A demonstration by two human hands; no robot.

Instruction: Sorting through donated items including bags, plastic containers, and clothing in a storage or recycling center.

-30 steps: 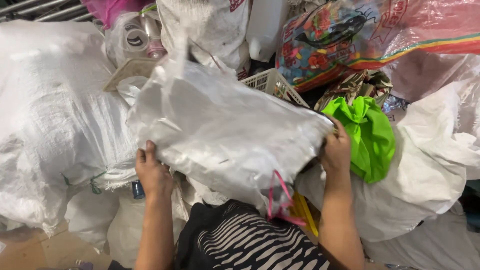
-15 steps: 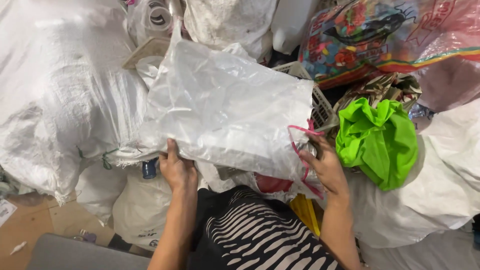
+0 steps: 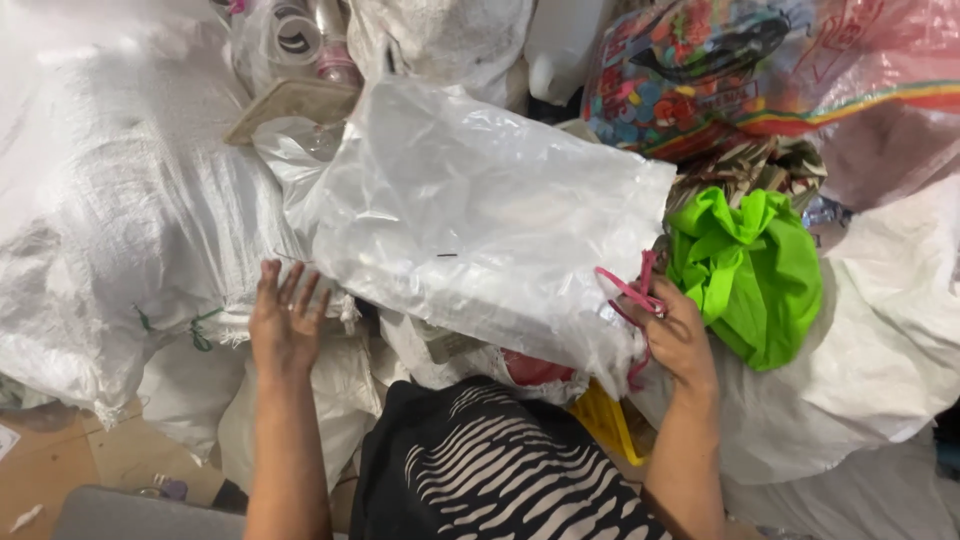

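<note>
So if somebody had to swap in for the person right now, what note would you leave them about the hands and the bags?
Left hand: open, fingers spread, holding nothing, at the lower left edge of the big white woven plastic sack.
Right hand: closed on the sack's pink drawstring at its lower right corner.
The sack lies tilted on a heap of bags; a bright green cloth bag sits just right of it.
Done: sack gripped by its string.
Left: one hand free; what is inside the sack cannot be seen.
</note>
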